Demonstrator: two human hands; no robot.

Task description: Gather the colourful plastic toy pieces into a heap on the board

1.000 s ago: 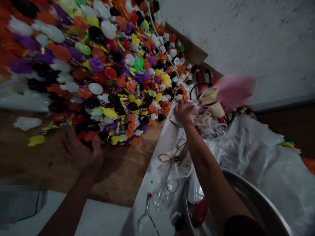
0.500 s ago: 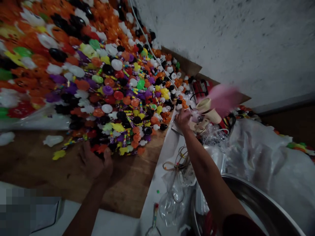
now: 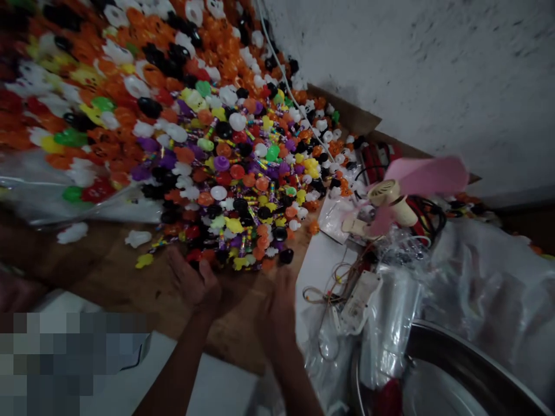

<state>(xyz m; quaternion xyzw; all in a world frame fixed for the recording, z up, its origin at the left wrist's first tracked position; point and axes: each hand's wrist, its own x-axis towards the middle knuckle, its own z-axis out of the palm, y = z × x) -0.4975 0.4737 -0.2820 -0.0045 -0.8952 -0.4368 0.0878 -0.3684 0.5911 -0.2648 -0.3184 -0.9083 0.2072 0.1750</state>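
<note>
A big heap of small plastic toys (image 3: 208,127) in orange, black, white, purple, yellow and green covers the wooden table (image 3: 108,271) up to the wall. My left hand (image 3: 191,283) lies at the heap's near edge, fingers spread, touching the nearest pieces. A little to the right my right hand (image 3: 277,306) rests on the wood just below the heap, blurred, with nothing seen in it. Whether either hand grips a toy is not clear.
A small cream fan with blurred pink blades (image 3: 403,190) runs at the right. Below it lie tangled cables and a white power strip (image 3: 359,294), clear plastic bags (image 3: 477,283) and a metal bowl (image 3: 472,370). A few stray toys (image 3: 139,238) sit left on the wood.
My right hand has left the spot beside the fan and come back down to the heap's near edge. The left hand has shifted right, closer to the toys.
</note>
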